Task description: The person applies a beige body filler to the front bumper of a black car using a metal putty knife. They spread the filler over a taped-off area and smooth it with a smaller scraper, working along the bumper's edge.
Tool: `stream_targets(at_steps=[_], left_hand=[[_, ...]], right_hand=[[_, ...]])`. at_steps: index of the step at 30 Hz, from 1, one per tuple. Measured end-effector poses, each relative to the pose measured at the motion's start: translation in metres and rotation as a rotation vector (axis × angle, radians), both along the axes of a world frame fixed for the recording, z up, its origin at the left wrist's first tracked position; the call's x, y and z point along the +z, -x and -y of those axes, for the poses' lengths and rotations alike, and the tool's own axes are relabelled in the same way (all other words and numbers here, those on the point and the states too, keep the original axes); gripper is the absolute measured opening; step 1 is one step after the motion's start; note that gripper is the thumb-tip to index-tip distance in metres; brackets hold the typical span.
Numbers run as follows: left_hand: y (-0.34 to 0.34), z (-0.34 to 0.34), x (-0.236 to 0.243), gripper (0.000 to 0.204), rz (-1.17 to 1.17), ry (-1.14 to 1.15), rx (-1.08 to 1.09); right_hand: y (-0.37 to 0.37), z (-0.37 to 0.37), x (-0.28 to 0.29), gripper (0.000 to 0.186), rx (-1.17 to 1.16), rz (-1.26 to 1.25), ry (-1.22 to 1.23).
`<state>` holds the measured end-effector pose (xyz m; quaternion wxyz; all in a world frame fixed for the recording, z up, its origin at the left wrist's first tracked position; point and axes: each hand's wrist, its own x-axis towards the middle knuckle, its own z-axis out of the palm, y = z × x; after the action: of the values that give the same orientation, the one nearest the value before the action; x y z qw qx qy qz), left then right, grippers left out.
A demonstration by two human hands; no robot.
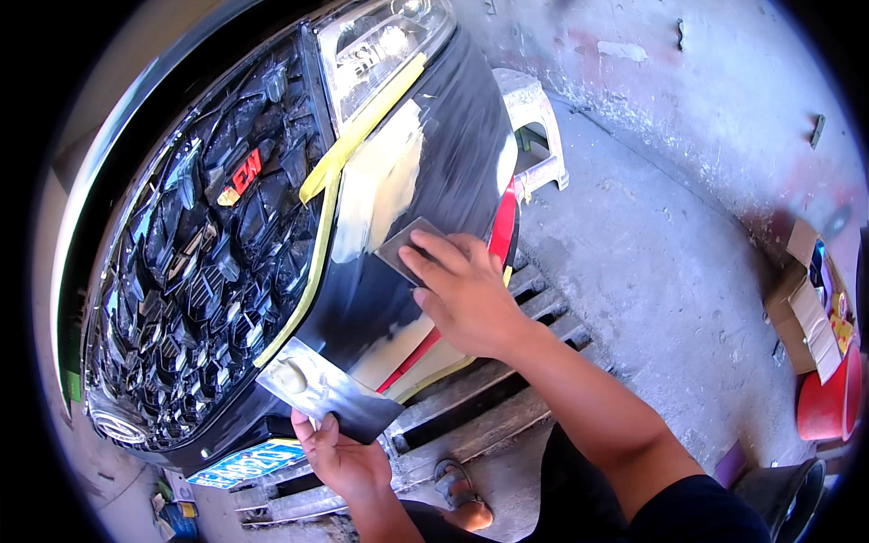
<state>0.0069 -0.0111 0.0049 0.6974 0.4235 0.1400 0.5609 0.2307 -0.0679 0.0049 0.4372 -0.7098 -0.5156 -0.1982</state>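
Observation:
My right hand (475, 299) pinches a flat grey putty spreader (391, 252) against the dark, sanded corner of a car's front bumper (466, 118). Just above the spreader, cream-coloured putty (367, 204) lies in a smeared, uneven patch. Lower down, my left hand (342, 460) grips a shiny metal plate (348, 404) by its near edge, thumb on top. A small mound of pale putty (291, 376) sits at that plate's far-left end. Yellow masking tape (371, 118) runs below the headlight (385, 54) and down beside the black grille (195, 226).
A slatted wooden pallet (475, 434) lies under the bumper, near my sandalled foot (460, 484). Behind the bumper stands a white plastic stool (534, 113). Along the right wall are an open cardboard box (797, 317), a red bucket (826, 398) and a black container (783, 498).

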Motion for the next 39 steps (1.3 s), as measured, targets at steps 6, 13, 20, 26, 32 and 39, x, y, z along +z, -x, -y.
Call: stream_targets(at_steps=[6, 13, 20, 26, 32, 39], left_hand=[[0.0, 0.002, 0.001, 0.048, 0.009, -0.009, -0.013], [0.006, -0.004, -0.001, 0.047, 0.016, 0.01, 0.014], [0.005, -0.004, 0.003, 0.047, 0.004, 0.004, 0.008], [0.002, -0.003, 0.005, 0.05, 0.063, 0.102, -0.053], [-0.007, 0.008, 0.005, 0.049, 0.067, 0.168, -0.208], [-0.01, 0.009, 0.002, 0.047, 0.083, 0.18, -0.224]], right_hand=[[-0.025, 0.003, 0.05, 0.046, -0.142, 0.043, -0.112], [-0.004, -0.009, 0.027, 0.045, -0.07, 0.112, -0.081], [-0.025, -0.004, 0.054, 0.046, -0.177, 0.107, -0.155], [0.029, 0.017, 0.017, 0.05, 0.185, -0.008, 0.005], [0.061, 0.069, 0.007, 0.048, 0.961, -0.669, -0.086], [0.044, 0.105, -0.061, 0.042, 0.655, -0.653, -0.016]])
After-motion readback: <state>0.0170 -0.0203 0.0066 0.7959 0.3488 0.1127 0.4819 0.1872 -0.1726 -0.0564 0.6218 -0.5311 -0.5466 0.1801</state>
